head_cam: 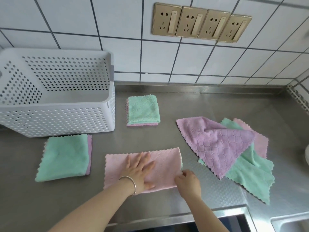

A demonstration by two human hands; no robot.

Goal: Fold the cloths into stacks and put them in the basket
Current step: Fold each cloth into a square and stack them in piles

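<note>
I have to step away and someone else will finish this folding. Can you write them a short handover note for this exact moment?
Left hand: flat, pressing the pink cloth, which is folded in half.
Right hand: pinching that cloth's right edge.
Done: two folded stacks on the counter, small stack right of the basket, larger stack in front of it.
Left: finish the pink cloth, fold the loose pile on the right, put all stacks in the basket; none shows inside.
</note>
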